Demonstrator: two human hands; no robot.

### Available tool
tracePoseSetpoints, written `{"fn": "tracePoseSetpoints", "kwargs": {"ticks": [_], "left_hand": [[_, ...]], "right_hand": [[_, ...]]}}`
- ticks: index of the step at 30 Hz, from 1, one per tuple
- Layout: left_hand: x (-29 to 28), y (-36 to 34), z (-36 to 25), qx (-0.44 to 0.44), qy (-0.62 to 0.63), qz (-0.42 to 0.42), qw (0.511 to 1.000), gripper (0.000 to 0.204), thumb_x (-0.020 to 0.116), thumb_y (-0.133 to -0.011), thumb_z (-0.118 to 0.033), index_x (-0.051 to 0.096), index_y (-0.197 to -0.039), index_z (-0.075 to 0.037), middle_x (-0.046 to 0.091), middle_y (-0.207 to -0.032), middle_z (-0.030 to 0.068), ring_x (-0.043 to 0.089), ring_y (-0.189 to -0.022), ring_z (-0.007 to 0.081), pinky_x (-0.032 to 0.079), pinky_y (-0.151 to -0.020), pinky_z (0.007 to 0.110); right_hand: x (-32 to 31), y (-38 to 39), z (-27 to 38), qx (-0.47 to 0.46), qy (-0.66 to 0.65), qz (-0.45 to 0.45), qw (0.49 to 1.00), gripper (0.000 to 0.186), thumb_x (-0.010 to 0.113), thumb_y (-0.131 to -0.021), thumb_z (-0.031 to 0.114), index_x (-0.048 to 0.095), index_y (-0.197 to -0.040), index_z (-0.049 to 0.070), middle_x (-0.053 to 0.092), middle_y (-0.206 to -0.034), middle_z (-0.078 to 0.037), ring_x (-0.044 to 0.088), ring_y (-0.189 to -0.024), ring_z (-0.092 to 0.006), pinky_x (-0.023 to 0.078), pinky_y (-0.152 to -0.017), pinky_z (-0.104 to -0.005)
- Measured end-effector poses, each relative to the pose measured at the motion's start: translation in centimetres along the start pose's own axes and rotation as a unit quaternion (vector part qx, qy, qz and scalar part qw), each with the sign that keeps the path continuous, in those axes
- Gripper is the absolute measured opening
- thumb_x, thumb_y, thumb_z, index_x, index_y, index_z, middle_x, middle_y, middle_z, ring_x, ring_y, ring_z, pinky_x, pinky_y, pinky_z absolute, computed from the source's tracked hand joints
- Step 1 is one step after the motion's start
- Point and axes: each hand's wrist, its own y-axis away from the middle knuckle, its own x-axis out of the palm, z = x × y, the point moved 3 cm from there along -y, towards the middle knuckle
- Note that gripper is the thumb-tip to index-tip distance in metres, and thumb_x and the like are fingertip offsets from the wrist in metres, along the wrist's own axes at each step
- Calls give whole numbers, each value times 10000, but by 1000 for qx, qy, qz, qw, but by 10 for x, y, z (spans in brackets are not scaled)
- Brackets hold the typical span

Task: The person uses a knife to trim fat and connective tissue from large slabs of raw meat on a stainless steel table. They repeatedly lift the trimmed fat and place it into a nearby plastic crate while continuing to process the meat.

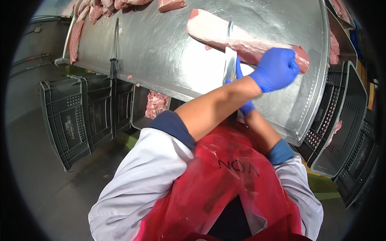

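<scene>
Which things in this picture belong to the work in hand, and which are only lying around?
Apparently in the work:
long piece of meat, left hand at its right end
knife, seemingly in the right hand
metal table under the meat

Lying around:
thin rod with a dark handle
meat pieces at the table's far left
dark crates

A meat-cutting room: steel table (152,48), raw meat (211,29) and (on both sides) dark plastic crates (65,120).
</scene>
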Motion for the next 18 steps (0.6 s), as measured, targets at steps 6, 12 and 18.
{"fn": "tracePoseSetpoints", "kwargs": {"ticks": [6, 12, 18], "left_hand": [[-42, -16, -6, 42, 120, -48, 991, 155, 592, -796, -115, 584, -691, -1, 587, -694, 257, 607, -683, 468, 495, -618, 507], [-67, -18, -49, 80, 131, -41, 987, 129, 614, -761, -97, 587, -673, -6, 595, -679, 251, 617, -689, 467, 503, -633, 512], [-106, -35, -66, 97, 166, -81, 978, 123, 627, -748, -90, 589, -668, -4, 599, -662, 245, 633, -663, 439, 528, -644, 482]], "right_hand": [[120, -15, 108, 101, 345, -29, 933, 623, 555, -948, 120, 369, -1541, 159, 623, -660, -90, 584, -492, -141, 480, -454, -319], [163, -31, 116, 39, 318, -30, 947, 723, 527, -953, 87, 217, -1606, 87, 625, -697, -99, 582, -517, -150, 524, -488, -333], [204, 17, 82, 146, 360, -36, 921, 853, 508, -912, 93, 106, -1643, 275, 685, -787, -120, 631, -564, -178, 558, -545, -355]]}}
